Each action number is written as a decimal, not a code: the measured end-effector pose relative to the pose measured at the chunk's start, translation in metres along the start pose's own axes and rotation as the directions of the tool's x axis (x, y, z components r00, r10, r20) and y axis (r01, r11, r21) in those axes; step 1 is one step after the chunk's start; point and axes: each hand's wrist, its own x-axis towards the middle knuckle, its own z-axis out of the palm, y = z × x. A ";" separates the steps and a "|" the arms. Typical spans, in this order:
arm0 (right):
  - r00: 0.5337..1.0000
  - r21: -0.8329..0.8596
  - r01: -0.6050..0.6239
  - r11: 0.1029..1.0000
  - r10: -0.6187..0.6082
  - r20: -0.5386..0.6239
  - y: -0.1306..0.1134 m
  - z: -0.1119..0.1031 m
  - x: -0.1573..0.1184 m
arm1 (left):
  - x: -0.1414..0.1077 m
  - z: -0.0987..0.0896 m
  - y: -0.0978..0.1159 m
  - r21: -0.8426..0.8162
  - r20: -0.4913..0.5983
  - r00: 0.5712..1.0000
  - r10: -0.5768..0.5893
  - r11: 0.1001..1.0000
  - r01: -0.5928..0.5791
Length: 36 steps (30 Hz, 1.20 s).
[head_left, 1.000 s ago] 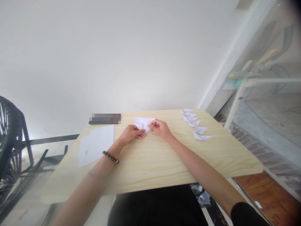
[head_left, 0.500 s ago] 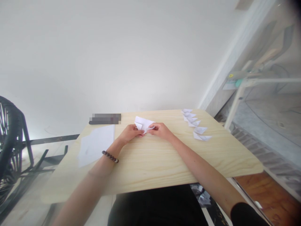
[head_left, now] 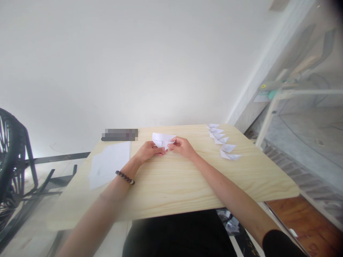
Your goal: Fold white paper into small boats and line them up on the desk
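Note:
A partly folded sheet of white paper (head_left: 164, 137) is held between both hands above the far middle of the table. My left hand (head_left: 149, 151) grips its lower left part, thumb on top and fingers beneath. The right-hand edge is pinched by my right hand (head_left: 182, 147) between thumb and fingers. Creases and a folded flap show on the side facing me; the underside is hidden. Off to the right, several folded paper boats (head_left: 221, 139) stand in a slanting row.
White paper sheets (head_left: 109, 162) lie at the left of the wooden table (head_left: 171, 192). Behind them is a dark, pixelated object (head_left: 119, 135). A wall (head_left: 166, 64) rises past the table's far edge. A dark woven chair (head_left: 13, 153) stands at the left.
The paper has turned slightly and its top edge is now more level. My right hand has shifted up a little, and the right flap lies flatter. Both hands keep their hold.

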 end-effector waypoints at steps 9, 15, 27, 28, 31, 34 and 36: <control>0.999 0.028 0.018 0.999 -0.017 -0.042 0.002 0.003 0.002 | 0.000 -0.001 0.000 -0.004 0.012 0.999 -0.032 0.999 0.032; 0.999 0.009 -0.014 1.000 0.014 -0.044 -0.001 0.003 0.001 | -0.001 0.001 0.003 0.024 0.038 0.999 -0.007 1.000 0.006; 0.998 -0.030 -0.012 0.999 0.010 -0.067 -0.002 0.005 0.002 | -0.001 0.002 0.002 0.026 0.023 1.000 -0.019 1.000 0.018; 0.997 -0.033 -0.010 0.999 0.007 -0.071 -0.001 0.005 0.002 | -0.001 0.002 0.003 0.027 0.021 1.000 -0.018 0.999 0.017; 0.996 -0.043 0.002 0.999 -0.006 -0.088 0.001 0.005 0.003 | -0.002 0.003 0.004 0.038 0.014 1.000 -0.014 0.999 0.013; 0.995 -0.054 0.017 0.998 -0.022 -0.092 0.003 0.006 0.004 | -0.002 0.003 0.005 0.070 0.001 1.000 -0.009 0.997 0.009; 0.995 -0.054 0.028 0.998 -0.033 -0.094 0.002 0.006 0.004 | -0.001 0.004 0.005 0.088 -0.016 1.000 -0.007 0.996 0.009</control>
